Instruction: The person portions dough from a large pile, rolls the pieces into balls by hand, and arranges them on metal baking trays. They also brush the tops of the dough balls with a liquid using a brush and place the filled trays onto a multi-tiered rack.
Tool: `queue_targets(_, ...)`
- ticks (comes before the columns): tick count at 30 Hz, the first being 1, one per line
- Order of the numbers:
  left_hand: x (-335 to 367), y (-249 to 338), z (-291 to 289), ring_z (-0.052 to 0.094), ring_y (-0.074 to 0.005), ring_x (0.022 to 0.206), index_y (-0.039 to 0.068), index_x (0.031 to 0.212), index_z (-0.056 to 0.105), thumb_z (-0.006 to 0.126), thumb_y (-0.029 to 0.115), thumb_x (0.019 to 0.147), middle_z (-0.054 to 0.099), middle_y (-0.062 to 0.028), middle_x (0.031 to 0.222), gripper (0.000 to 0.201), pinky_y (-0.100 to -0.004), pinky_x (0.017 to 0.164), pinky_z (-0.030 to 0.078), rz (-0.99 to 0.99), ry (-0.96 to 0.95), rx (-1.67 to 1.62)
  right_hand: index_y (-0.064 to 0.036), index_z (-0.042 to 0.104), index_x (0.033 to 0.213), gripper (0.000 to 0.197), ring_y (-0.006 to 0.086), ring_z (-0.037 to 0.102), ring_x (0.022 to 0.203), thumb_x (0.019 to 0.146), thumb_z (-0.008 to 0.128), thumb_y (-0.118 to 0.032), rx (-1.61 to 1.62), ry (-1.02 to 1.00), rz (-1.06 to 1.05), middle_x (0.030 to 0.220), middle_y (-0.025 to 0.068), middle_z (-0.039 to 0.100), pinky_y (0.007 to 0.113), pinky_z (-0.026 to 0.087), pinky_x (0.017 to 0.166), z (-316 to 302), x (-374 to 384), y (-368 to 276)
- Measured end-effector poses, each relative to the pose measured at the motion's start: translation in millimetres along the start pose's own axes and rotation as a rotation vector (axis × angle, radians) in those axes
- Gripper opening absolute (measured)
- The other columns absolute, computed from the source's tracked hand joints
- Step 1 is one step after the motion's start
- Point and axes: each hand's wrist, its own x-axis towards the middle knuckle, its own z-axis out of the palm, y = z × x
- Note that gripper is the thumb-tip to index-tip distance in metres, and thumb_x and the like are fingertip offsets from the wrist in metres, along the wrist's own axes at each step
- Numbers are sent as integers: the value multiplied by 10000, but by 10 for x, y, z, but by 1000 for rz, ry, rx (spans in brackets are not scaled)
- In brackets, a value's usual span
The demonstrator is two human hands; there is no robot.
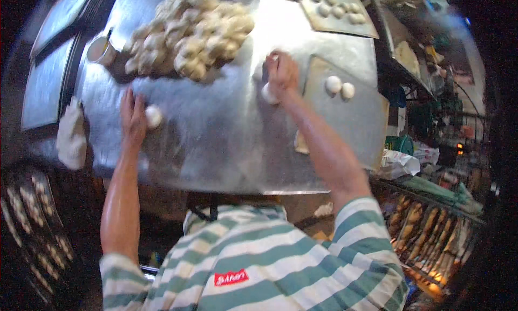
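Observation:
On the metal worktable (210, 133), my left hand (133, 118) lies flat with its fingers stretched forward. Touching or just beside its right edge is a round white dough ball (154, 117). My right hand (283, 76) is farther forward, its fingers curled in, with a bit of white dough showing at the fingertips. Close against the near left side of that hand sits another dough ball (269, 93), partly covered by it. Beyond and between my hands rises a large heap of pale dough pieces (191, 33).
A tray (345, 122) at the right carries two dough balls (340, 87); a farther tray (345, 25) carries several. At the left are a small tub (101, 51) with a handle sticking out and a white cloth-like bundle (72, 135). Racks (426, 230) stand at the lower right.

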Motion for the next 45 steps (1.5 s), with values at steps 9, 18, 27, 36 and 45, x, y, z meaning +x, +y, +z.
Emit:
queue_targets(9,-771,2228,511,696,-191,1008,7,1265,646,760,110,945,725,-128,1118,355,-319,900,562,-57,-397,-630,-28,660,1165,308,232,717,959,871,749,-54,601,-104,294,1053,133,741,365,562,851,-1328,-977,613)
queue_targets(18,-907,4578,2207,729,-182,822,11,1161,745,788,226,910,770,-131,969,334,-330,719,587,35,-595,-556,-7,681,1195,341,340,714,989,879,728,-126,475,10,424,1089,203,708,432,557,897,-2004,-926,1930)
queue_targets(27,-942,4662,2228,682,-333,1012,47,1106,709,806,215,842,709,-163,1048,328,-442,920,535,106,-338,-438,-74,660,1210,360,375,648,1097,861,722,-141,75,285,138,1142,186,674,472,511,938,-1900,-618,1795)
queue_targets(36,-2,2974,846,637,-278,1041,77,1069,726,776,211,871,691,-113,1064,244,-416,925,505,324,144,-194,-125,706,1168,279,312,680,1041,890,701,-147,-350,288,157,1117,130,705,428,542,888,-1720,-269,1282)
queue_targets(45,740,1783,-130,689,-297,941,40,1137,708,754,199,925,718,-160,1034,269,-406,810,538,263,138,-482,-77,706,1097,209,309,704,925,888,707,-88,352,21,-29,1033,144,705,415,574,807,76,93,-1360)
